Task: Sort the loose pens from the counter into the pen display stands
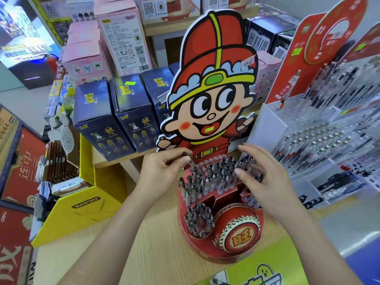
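Note:
A red cardboard pen display stand [240,241] with a cartoon boy backboard stands on the wooden counter [156,243]. Several black-capped clear pens [218,173] fill its top tier, and more sit in a lower left cup [198,220]. My left hand [162,171] pinches one pen [190,161], tilted, its tip at the holes on the top tier's left. My right hand [265,177] hovers with fingers spread over the right side of the top tier, fingertips at the pen caps. Whether they touch is unclear.
A white acrylic pen rack [320,140] full of pens stands at right with red signboards behind. Dark blue boxes [115,120] and pink boxes sit behind the stand. A yellow carton [82,206] is at left, and a green printed sheet [263,268] lies at the counter's front.

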The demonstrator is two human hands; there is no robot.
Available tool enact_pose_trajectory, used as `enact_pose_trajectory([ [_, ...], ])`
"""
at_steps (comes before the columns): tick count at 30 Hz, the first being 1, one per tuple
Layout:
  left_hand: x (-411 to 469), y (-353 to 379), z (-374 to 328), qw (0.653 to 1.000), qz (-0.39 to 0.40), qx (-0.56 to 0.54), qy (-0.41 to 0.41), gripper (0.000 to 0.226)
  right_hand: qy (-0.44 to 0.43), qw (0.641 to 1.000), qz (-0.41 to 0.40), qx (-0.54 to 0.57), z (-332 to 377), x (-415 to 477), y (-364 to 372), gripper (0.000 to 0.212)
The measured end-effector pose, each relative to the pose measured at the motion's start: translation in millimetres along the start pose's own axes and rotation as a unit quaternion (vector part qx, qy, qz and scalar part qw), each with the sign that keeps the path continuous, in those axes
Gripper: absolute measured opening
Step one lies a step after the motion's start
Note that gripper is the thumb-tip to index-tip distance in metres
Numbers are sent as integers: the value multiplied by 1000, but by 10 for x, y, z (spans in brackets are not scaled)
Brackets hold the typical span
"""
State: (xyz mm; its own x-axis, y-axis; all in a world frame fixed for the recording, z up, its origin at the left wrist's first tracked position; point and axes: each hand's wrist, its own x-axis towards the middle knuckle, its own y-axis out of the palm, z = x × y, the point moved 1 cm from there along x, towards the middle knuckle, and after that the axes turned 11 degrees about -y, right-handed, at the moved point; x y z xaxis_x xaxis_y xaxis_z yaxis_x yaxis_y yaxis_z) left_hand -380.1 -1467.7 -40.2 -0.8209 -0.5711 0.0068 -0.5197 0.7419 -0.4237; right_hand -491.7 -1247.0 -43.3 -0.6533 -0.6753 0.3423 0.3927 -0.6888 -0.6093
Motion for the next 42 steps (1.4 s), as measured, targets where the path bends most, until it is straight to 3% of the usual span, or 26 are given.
enact_pose_trajectory([
  [5, -20, 43, -61, 999, 10, 37, 38, 18, -15, 997, 22, -76, 24, 1, 21, 38],
  [9, -6, 164, -188, 986, 60, 115, 101, 21, -11, 998, 20, -58, 15, 9, 7, 42],
  [13, 28, 251, -178, 983, 71, 150, 83, 20, -10, 1000, 6, -15, -23, 30, 7, 46],
  [18, 19, 307, -165, 970, 81, 203, 103, 23, -26, 998, -13, -61, -91, 60, -18, 34],
  [26, 27, 395, -192, 982, 122, 139, -40, 25, 14, 998, -3, 58, -170, 43, -102, 27],
  [35, -37, 492, -204, 994, -32, 37, -93, 18, -17, 998, 15, -56, -367, 60, -189, 26],
  [42, -75, 530, -244, 988, -3, 107, -110, 37, -27, 999, 28, -35, -417, 69, -265, 34],
])
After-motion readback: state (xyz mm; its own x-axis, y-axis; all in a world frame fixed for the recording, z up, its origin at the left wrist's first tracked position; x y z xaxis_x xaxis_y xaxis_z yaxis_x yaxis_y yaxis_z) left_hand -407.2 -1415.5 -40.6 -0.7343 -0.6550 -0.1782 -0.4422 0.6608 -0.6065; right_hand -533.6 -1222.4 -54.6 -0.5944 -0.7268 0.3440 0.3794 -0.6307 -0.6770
